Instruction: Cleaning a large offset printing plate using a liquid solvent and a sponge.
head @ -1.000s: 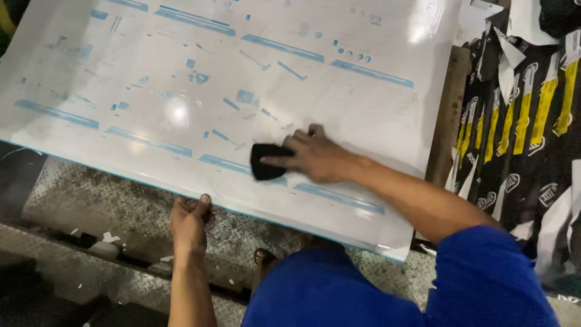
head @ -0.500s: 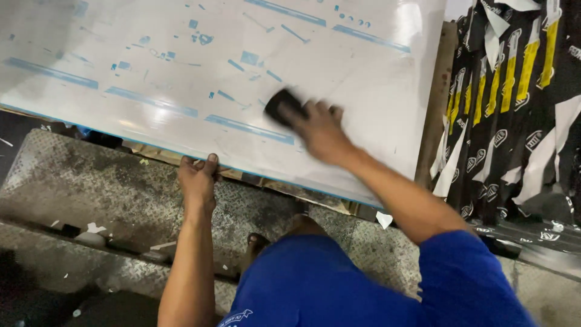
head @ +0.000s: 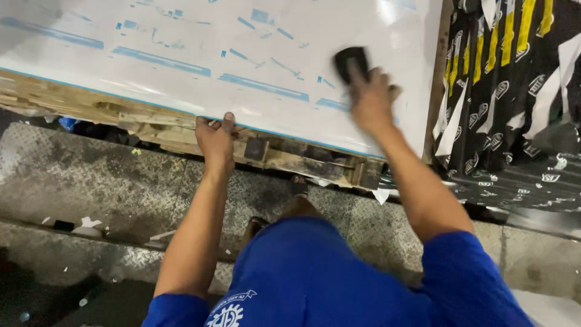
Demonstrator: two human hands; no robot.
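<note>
While the left hand (head: 216, 140) grips the big, stiff, slippery white sheet's (head: 200, 45) near edge, the right hand (head: 370, 100) presses flat on a small black pad (head: 351, 62).

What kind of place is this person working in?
Probably a print or sign workshop, or a warehouse floor. A large white sheet with blue markings lies on rough wooden pallets, the floor is worn metal tread plate, and black-and-yellow printed material is stacked alongside.
</note>
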